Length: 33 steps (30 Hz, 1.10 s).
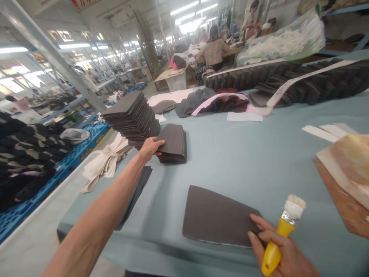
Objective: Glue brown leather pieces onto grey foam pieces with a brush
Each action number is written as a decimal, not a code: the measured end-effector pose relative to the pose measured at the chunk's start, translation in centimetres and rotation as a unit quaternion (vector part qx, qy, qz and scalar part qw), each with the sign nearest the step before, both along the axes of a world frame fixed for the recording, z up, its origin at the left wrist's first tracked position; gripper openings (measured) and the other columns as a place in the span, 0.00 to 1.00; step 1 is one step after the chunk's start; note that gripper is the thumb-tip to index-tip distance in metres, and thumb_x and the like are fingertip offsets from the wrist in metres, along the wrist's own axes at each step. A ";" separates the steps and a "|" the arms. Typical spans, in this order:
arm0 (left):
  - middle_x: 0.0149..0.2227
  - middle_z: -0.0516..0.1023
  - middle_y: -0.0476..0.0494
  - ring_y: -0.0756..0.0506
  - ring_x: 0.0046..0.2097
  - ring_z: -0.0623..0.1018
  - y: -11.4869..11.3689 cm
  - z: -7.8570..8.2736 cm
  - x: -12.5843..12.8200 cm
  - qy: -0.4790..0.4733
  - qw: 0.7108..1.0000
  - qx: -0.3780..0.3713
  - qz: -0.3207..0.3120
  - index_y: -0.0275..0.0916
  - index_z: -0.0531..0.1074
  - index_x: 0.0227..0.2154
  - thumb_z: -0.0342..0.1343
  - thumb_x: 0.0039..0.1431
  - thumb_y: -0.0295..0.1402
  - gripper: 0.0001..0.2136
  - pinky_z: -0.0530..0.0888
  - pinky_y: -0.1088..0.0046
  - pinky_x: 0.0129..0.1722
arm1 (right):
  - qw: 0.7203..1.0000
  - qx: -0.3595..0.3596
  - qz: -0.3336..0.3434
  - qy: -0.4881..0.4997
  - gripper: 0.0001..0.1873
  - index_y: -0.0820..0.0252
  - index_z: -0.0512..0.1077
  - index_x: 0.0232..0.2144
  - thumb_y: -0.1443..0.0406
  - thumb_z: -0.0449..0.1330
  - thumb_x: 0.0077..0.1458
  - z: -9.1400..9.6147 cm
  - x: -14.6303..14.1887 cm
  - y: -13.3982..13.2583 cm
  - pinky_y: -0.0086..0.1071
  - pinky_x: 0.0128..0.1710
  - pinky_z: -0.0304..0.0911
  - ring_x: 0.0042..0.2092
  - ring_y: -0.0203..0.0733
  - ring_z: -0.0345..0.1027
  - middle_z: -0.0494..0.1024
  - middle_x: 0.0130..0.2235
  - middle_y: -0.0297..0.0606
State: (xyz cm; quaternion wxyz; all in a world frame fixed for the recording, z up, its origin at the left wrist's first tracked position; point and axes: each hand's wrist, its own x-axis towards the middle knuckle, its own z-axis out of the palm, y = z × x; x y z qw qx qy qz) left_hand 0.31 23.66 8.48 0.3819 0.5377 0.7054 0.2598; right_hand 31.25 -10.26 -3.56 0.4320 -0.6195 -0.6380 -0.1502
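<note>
Blue counter (pixel 219 161) spreads wide. Near its front edge, the right hand (pixel 284 250) grips brush (pixel 285 226) and panel (pixel 217 217); leftward, the left hand (pixel 150 148) pinches the pile (pixel 173 138), seemingly picking from it, which next needs a clean single lift.

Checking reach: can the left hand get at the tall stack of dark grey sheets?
Probably yes, after releasing the lower dark grey stack alongside: the left hand looks close and nothing covers the tall stack.

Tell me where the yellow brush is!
The brush is at the lower right of the head view, in the right hand, just right of the dark sheet that hand also touches.
</note>
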 end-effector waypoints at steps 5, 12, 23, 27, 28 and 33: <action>0.60 0.77 0.37 0.38 0.56 0.81 0.5 -0.3 -0.2 0.111 0.993 0.046 -0.019 0.38 0.74 0.61 0.63 0.72 0.42 0.20 0.82 0.52 0.55 | 1.000 0.012 0.012 -0.007 0.09 0.53 0.69 0.41 0.58 0.63 0.72 0.6 -0.1 0.0 0.33 0.34 0.73 0.39 0.42 0.85 0.88 0.47 0.38; 0.63 0.77 0.29 0.29 0.67 0.74 -2.8 0.7 -0.3 0.250 0.951 0.177 -0.051 0.34 0.74 0.61 0.64 0.68 0.38 0.22 0.66 0.43 0.71 | 1.000 -0.008 0.016 -0.005 0.09 0.55 0.68 0.41 0.61 0.65 0.70 1.1 -0.1 -0.3 0.33 0.38 0.75 0.41 0.43 0.85 0.88 0.46 0.41; 0.51 0.86 0.39 0.41 0.55 0.83 -21.1 -4.2 2.4 0.107 0.854 0.322 -0.395 0.38 0.80 0.49 0.52 0.75 0.37 0.13 0.77 0.61 0.61 | 0.994 -0.066 0.003 0.082 0.11 0.54 0.68 0.44 0.56 0.63 0.71 3.0 1.2 -1.2 0.36 0.42 0.75 0.45 0.45 0.85 0.87 0.50 0.43; 0.54 0.85 0.36 0.40 0.59 0.82 -24.6 -6.4 3.4 0.113 0.810 0.367 -0.443 0.38 0.78 0.51 0.51 0.78 0.33 0.12 0.77 0.58 0.62 | 0.987 -0.050 0.014 0.154 0.10 0.56 0.69 0.43 0.56 0.62 0.72 5.8 0.9 -1.3 0.38 0.44 0.72 0.42 0.44 0.83 0.87 0.44 0.42; 0.55 0.84 0.36 0.40 0.61 0.81 -25.1 -6.8 3.6 0.117 0.812 0.367 -0.439 0.38 0.78 0.52 0.52 0.77 0.34 0.11 0.76 0.57 0.64 | 0.979 -0.045 0.033 0.196 0.11 0.56 0.69 0.42 0.55 0.60 0.72 6.5 0.6 -1.2 0.38 0.44 0.72 0.39 0.43 0.81 0.87 0.41 0.40; 0.60 0.82 0.35 0.37 0.67 0.77 -26.9 -8.0 4.2 0.130 0.826 0.365 -0.409 0.39 0.78 0.54 0.52 0.77 0.35 0.12 0.73 0.54 0.68 | 0.918 -0.070 0.112 0.374 0.23 0.56 0.71 0.43 0.43 0.53 0.74 9.1 -1.7 0.0 0.34 0.31 0.66 0.25 0.37 0.68 0.80 0.27 0.32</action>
